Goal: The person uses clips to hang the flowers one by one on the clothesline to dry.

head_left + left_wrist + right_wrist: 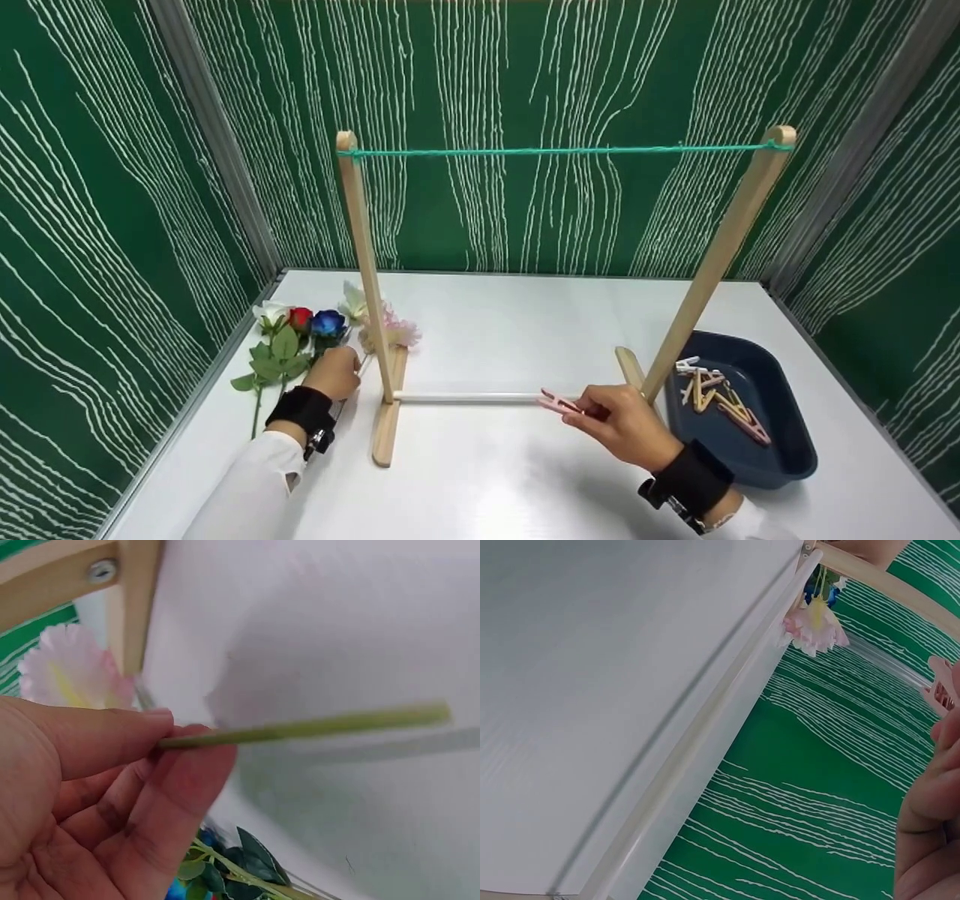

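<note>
My left hand [336,373] pinches a flower's green stem [322,727] between thumb and fingers, and the cut end sticks out past the fingertips in the left wrist view. Just beyond that hand is a pale pink flower [397,330], by the left post of a wooden stand [366,262]; whether the pinched stem belongs to it, I cannot tell. In my right hand [622,424] is a pink clothespin [556,403], pinched above the stand's white bottom rod [472,397]. The right wrist view shows this clothespin [939,690] at its right edge.
White, red and blue roses [328,322] with leafy stems lie at the left. A teal cord [555,151] stretches between the stand's post tops. On the right, a dark blue basin [787,420] holds several clothespins [742,420]. Green walls with white lines surround the white table [480,480].
</note>
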### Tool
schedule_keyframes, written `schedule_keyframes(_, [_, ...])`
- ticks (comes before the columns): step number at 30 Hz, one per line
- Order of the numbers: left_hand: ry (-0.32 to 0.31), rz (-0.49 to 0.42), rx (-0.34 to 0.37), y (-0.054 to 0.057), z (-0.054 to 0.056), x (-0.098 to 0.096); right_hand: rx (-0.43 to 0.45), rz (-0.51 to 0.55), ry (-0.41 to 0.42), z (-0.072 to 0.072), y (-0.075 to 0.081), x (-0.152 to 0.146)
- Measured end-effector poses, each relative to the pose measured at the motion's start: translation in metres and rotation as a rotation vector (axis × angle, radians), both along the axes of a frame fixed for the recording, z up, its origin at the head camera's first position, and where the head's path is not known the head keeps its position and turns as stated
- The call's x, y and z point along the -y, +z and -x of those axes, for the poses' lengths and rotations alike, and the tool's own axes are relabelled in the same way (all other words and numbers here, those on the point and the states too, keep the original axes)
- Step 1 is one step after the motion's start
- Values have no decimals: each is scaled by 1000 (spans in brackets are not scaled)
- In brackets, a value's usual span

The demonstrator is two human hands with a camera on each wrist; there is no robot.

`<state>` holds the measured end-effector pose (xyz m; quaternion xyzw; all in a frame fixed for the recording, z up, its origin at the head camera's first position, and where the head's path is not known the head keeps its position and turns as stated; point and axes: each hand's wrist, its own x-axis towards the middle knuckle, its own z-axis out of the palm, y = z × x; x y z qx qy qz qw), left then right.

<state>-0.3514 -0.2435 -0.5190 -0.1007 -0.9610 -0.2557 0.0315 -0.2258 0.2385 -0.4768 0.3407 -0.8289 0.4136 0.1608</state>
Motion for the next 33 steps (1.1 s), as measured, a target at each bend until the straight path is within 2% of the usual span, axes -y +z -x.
schedule_keyframes(3, [-34,-231,98,23,-15,-5,-15,5,0,0,-1,0])
schedule_keyframes(5, [-61,-389,152,29,-21,-8,-25,7,1,1,-1,0])
schedule_keyframes(7, [-83,-510,191,34,-25,-8,-29,11,5,1,-1,0])
schedule_keyframes(9, [-80,-603,215,38,-28,-8,-29,17,10,2,0,0])
schedule_keyframes(15, [2,-819,259,50,-34,-7,-21,29,15,2,4,0])
schedule_keyframes(19, [-3,-950,276,58,-41,-4,-16,26,15,2,5,0])
schedule_keyframes(22, [-35,-1013,267,64,-50,-2,-12,25,15,2,6,0])
schedule_keyframes(27, [-108,-990,172,76,-65,2,-16,20,12,3,10,2])
schedule_keyframes(29, [-92,-956,101,81,-68,1,-28,17,19,4,13,3])
schedule_keyframes(31, [-45,-906,-5,89,-71,-4,-29,1,19,6,20,4])
schedule_keyframes(33, [-22,-813,-153,95,-74,-7,-48,-7,26,8,27,5])
